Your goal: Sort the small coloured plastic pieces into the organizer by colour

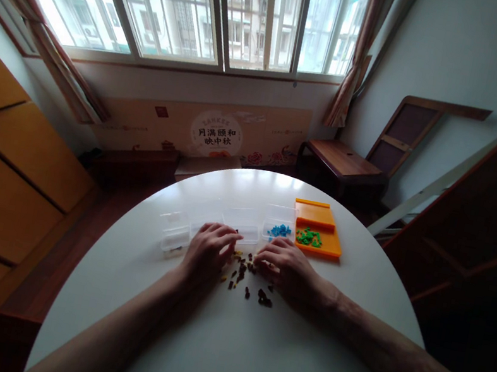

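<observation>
Both my hands rest on a round white table (221, 341). My left hand (206, 253) lies palm down with fingers curled, its tips at the edge of a scatter of small dark and yellowish pieces (245, 278). My right hand (285, 269) lies opposite, fingers bent toward the same pieces. What the fingertips pinch, if anything, is too small to make out. Behind the hands stand clear plastic boxes (242, 220); one (279, 230) holds blue pieces. An orange tray (318, 229) holds green pieces (309, 238).
A window wall runs along the back. A low wooden bench (343, 164) with a leaning board stands at the back right. Wooden cabinets (3, 181) line the left side, and a dark wooden frame (484, 240) stands at the right.
</observation>
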Tool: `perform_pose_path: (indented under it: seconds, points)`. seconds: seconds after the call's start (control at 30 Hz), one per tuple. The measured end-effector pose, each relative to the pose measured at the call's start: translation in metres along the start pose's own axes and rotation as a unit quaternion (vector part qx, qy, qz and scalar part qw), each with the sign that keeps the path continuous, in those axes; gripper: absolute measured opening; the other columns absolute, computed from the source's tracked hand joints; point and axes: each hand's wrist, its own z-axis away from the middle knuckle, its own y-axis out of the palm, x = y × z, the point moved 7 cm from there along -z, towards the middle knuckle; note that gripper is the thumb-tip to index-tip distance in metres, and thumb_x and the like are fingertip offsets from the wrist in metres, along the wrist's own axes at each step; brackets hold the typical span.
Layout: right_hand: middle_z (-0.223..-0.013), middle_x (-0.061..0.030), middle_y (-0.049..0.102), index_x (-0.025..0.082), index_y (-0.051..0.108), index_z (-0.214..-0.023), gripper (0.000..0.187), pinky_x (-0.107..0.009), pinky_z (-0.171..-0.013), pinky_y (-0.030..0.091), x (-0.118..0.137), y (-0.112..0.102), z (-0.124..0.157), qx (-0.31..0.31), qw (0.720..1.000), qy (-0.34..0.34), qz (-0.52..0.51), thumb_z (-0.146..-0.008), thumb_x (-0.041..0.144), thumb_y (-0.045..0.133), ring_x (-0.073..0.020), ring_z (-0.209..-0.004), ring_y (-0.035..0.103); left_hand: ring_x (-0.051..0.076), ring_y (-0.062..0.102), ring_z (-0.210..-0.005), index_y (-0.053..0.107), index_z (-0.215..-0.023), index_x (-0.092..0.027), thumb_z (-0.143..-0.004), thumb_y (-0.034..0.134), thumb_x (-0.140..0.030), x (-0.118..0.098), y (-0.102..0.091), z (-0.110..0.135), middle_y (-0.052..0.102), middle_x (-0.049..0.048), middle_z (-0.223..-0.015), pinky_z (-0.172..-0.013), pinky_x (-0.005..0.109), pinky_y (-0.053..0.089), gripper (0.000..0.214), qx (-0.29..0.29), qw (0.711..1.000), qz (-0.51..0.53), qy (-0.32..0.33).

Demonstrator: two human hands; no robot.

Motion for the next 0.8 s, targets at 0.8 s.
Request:
perform_pose_path:
  seconds: [0.8]
  points:
    - [-0.099,-0.0035,0.079,0.025,0.071,-0.109,0.003,-0.038,-0.092,0.053,-0.003,-0.014,0.003,-0.100,0.994,0.040,-0.038,-0.107,0.025,0.071,-0.0226,-0.094,0.068,0.018,0.072,-0.083,0.079,-0.101,-0.027,-0.107,0.070,-0.031,-0.039,-0.005,-0.002,0.083,-0.0015,-0.092,-0.085,0.037,0.048,0.012,-0.019,0.992,0.072,0.104]
